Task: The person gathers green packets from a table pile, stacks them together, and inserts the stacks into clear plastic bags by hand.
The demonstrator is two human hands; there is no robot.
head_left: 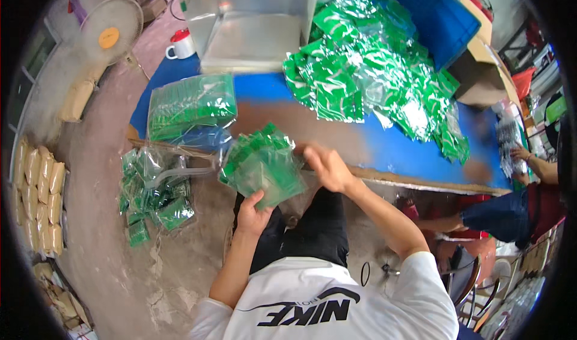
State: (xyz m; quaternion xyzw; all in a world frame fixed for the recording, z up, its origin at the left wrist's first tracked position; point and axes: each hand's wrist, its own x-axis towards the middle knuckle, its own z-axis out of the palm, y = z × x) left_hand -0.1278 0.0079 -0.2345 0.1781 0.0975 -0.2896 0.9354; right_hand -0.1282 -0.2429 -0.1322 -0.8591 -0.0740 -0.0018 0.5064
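Note:
A stack of flat green and clear plastic packets is held over my lap. My left hand grips its lower edge, thumb on top. Just right of the stack is my right hand, its fingers blurred near the packets' upper right edge; whether they touch it I cannot make out. Beyond, on the blue table, a row of similar packets stands packed together in a clear bag. A big loose heap of shiny green packets covers the table's far right part.
Bundled green packets hang or lie left of my knees. A metal bin and a white mug with a red lid stand at the back. Behind the heap is a blue crate. Another person's arm reaches in at the right.

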